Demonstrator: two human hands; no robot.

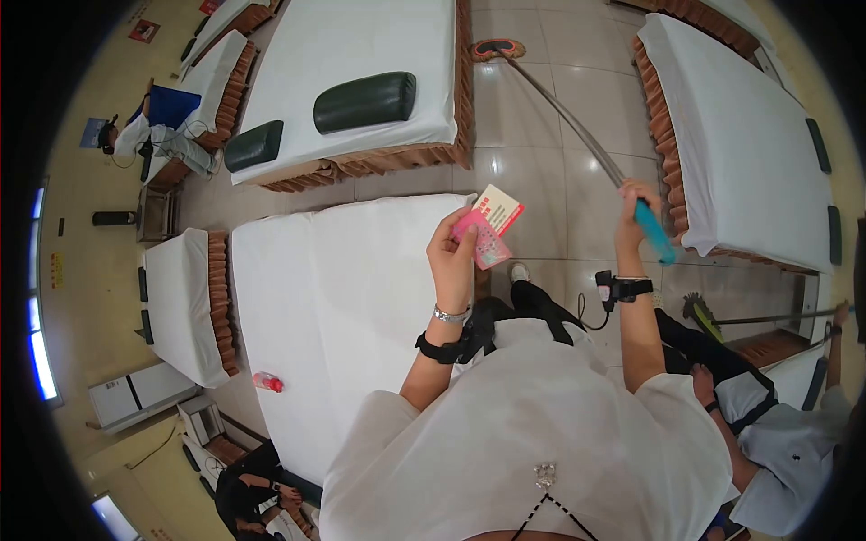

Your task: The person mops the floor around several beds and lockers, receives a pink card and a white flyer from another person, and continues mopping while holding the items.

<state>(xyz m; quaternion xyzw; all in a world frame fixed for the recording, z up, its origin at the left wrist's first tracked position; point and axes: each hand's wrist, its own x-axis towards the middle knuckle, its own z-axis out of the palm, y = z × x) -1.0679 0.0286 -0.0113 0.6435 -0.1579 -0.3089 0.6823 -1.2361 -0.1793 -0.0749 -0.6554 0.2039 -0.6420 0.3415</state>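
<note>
My left hand (451,261) is closed on two cards, pinching them between thumb and fingers. One is a pink patterned card (488,249); behind it fans out a cream card (498,207) with red print and a red edge. My right hand (637,203) grips a mop (577,123) near the teal end of its long metal pole. The mop's brown head, with an orange-rimmed plate, rests on the tiled floor at the far end. A white-sheeted bed (334,298) lies beside and below my left hand.
More white-sheeted beds (731,135) with brown skirts flank the tiled floor (528,99). Dark green bolsters (365,102) lie on one. A red bottle (268,382) lies on the near bed. Other people are at left and lower left; a person (785,442) at right holds a second pole (767,318).
</note>
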